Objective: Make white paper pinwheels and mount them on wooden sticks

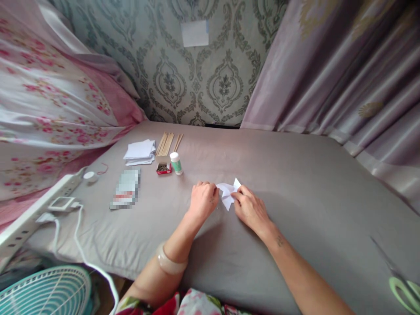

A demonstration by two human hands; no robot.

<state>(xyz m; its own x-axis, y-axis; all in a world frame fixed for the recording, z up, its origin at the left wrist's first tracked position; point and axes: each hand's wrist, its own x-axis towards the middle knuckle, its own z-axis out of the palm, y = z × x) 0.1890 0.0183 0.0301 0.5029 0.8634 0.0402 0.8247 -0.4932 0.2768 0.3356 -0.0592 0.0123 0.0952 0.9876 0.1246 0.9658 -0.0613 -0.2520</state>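
Observation:
A small piece of white paper, folded into pointed flaps, is held between my two hands above the grey cloth. My left hand is closed on its left corner, the fingertips partly hidden behind the knuckles. On the other side, my right hand pinches the paper between thumb and fingers. One flap sticks up beside the right fingers, and another points down between the hands. A white-capped bottle with a green label stands beyond my left hand, beside a small red open box of tiny metallic pieces.
A stack of white paper and several wooden sticks lie at the back left. Nearer are a pale blurred packet, a white cap and a power strip with cables. Scissors lie at right; a fan is lower left.

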